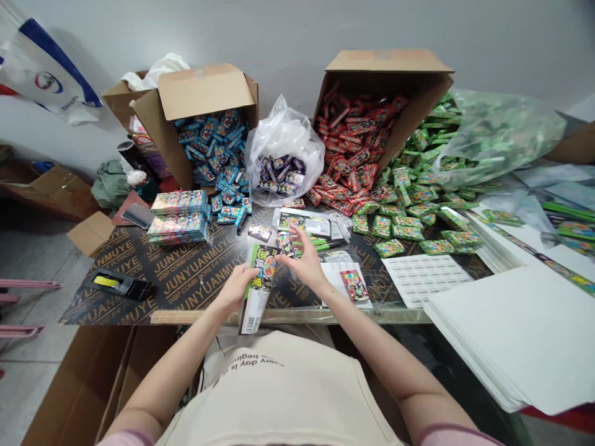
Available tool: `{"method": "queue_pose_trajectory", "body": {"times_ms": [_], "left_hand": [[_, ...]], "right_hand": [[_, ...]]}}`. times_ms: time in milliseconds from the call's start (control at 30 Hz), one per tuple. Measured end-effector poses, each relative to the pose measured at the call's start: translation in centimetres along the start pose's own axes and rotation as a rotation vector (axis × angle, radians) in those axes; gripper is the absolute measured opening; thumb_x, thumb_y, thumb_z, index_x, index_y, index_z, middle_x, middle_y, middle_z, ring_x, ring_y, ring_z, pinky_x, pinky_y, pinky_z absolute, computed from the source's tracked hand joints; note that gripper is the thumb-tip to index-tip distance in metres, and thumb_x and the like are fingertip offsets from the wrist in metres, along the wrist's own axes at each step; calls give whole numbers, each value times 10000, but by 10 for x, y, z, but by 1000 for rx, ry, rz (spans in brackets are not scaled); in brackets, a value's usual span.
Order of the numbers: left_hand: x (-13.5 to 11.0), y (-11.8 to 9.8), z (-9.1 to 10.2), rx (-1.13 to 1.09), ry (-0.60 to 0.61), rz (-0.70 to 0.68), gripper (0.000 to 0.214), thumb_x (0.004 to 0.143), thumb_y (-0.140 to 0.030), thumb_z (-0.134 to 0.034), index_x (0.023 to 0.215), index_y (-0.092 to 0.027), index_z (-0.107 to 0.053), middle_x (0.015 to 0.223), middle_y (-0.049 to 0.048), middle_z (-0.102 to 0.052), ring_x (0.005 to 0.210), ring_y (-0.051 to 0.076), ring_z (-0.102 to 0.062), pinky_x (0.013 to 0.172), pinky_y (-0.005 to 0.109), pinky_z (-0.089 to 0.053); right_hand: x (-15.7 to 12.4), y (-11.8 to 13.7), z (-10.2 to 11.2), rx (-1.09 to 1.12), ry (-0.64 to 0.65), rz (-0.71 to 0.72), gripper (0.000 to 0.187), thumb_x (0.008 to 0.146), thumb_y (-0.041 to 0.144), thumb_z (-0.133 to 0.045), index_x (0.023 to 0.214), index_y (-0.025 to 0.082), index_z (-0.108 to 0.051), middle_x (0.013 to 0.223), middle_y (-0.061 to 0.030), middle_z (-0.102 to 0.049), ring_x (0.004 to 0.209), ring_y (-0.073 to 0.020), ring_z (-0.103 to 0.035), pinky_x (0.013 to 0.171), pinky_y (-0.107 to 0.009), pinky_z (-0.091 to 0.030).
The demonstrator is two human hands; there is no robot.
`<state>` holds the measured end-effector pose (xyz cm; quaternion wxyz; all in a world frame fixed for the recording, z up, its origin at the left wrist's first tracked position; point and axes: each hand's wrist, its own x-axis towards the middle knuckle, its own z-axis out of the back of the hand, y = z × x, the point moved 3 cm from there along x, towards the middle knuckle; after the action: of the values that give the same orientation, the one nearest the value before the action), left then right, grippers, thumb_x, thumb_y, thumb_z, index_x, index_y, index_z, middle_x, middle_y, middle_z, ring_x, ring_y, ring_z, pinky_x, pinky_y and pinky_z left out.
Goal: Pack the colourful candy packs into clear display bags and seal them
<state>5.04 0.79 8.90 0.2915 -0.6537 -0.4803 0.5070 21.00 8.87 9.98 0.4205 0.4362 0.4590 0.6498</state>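
My left hand (236, 286) grips a flat printed packaging bag (260, 275), black and green with colourful lettering and a barcode at its lower end. It is held tilted over the table's front edge. My right hand (304, 260) is at the bag's upper right side, fingers spread and thumb at or very near its edge; whether it touches cannot be told. Just beyond lie more printed bags (304, 224) in a clear sleeve and a small purple-white candy box (260, 231). A red packet (354, 285) rests on white paper right of my right hand.
Behind stand a carton of blue boxes (214, 145), a clear bag of purple boxes (283, 173) and a carton of red boxes (356, 136). Green boxes (409, 226) spread to the right. Stacked packs (179, 217), a tape dispenser (118, 284), a label sheet (418, 279) and white sheets (515, 322) lie around.
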Motion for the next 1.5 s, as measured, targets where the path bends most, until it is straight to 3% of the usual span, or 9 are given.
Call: {"method": "queue_pose_trajectory", "body": {"times_ms": [133, 267, 367, 533, 867, 1033, 1200, 1367, 1500], "left_hand": [[1, -7, 2, 205, -7, -144, 361, 657, -485, -685, 658, -130, -620, 572, -10, -581, 558, 114, -487, 574, 230, -396], [4, -11, 10, 507, -110, -274, 501, 692, -556, -642, 462, -158, -440, 451, -46, -385, 487, 73, -324, 484, 217, -252], [12, -8, 18, 475, -133, -288, 507, 705, -562, -641, 474, -158, -441, 458, -40, -403, 477, 73, -339, 474, 215, -268], [28, 0, 31, 239, -185, -321, 436, 750, -553, -625, 665, -126, -602, 595, 8, -596, 545, 121, -520, 539, 232, -431], [23, 22, 24, 270, 154, -206, 382, 648, -399, -799, 895, -130, -687, 857, 76, -729, 803, 226, -681, 749, 339, -549], [25, 9, 1, -49, -97, -284, 489, 657, -457, -780, 1029, -158, -672, 1021, 82, -731, 956, 221, -678, 895, 344, -512], [28, -5, -24, -400, -285, -250, 416, 688, -531, -706, 795, -130, -706, 744, 55, -736, 841, 233, -707, 807, 334, -535], [29, -10, -17, -275, -270, -182, 224, 621, -330, -679, 717, -133, -721, 700, 45, -734, 745, 204, -697, 768, 327, -531], [14, -34, -11, 117, -216, -434, 182, 636, -189, -627, 767, -175, -752, 763, 42, -751, 753, 185, -692, 796, 330, -525]], "right_hand": [[-13, -19, -25, 355, 335, -270, 422, 720, 527, -717, 972, 192, -667, 839, -24, -691, 789, -171, -626, 743, -305, -509], [-10, -20, -26, 362, 252, -254, 365, 679, 496, -758, 821, 167, -689, 795, -22, -712, 740, -168, -634, 741, -306, -519], [-10, -18, -25, 372, 249, -289, 378, 689, 475, -752, 906, 173, -689, 797, -16, -718, 695, -155, -636, 640, -266, -517], [-30, -26, -32, 437, 608, -412, 490, 594, 323, -829, 1023, 176, -644, 831, -1, -719, 675, -147, -651, 614, -254, -529], [-17, -37, -13, 420, 147, -287, 484, 605, 353, -825, 1025, 223, -623, 962, -21, -718, 845, -187, -671, 838, -348, -538], [-13, -21, -24, 399, -58, -222, 417, 651, 480, -783, 938, 218, -633, 927, -30, -710, 813, -192, -646, 788, -338, -539], [-28, -9, -42, 409, -278, -202, 504, 867, 656, -430, 1023, 227, -643, 1019, -44, -704, 948, -204, -637, 832, -341, -514], [-23, -2, -36, 438, -307, -273, 358, 824, 494, -497, 719, 208, -685, 825, -41, -727, 900, -221, -650, 879, -356, -494], [-15, -1, -19, 557, -179, -296, 116, 695, 308, -617, 718, 216, -683, 777, -17, -733, 785, -217, -679, 854, -386, -517]]}}
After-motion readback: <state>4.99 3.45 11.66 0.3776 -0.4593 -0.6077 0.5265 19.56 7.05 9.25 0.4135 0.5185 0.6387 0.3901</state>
